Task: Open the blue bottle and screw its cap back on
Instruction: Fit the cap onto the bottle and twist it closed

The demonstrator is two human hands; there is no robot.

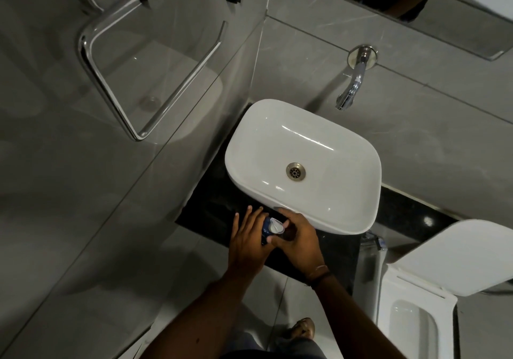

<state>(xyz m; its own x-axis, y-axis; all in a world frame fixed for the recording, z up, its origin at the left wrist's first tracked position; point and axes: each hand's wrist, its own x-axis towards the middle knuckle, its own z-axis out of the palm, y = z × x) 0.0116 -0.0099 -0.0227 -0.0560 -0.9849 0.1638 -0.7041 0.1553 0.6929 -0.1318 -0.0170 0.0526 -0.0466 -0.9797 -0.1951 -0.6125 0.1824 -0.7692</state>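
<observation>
1. We keep the left hand (248, 238) curled around the small dark blue plastic bottle (267, 229), fingers partly spread, so it cannot spin.
2. Our right hand (298, 240) pinches the pale translucent cap (276, 224); we advise turning it slowly.
3. The bottle stands on the black counter (211, 206), at 7 o'clock from the white ceramic basin (347, 219).

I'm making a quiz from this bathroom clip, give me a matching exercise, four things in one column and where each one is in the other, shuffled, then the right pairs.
Things:
1. blue bottle
2. tap
3. drain
4. towel ring

Places:
A. on the left wall
B. between the left hand and right hand, over the black counter
C. on the wall above the basin
D. at the bottom of the basin

Pairs: 1-B, 2-C, 3-D, 4-A
</observation>
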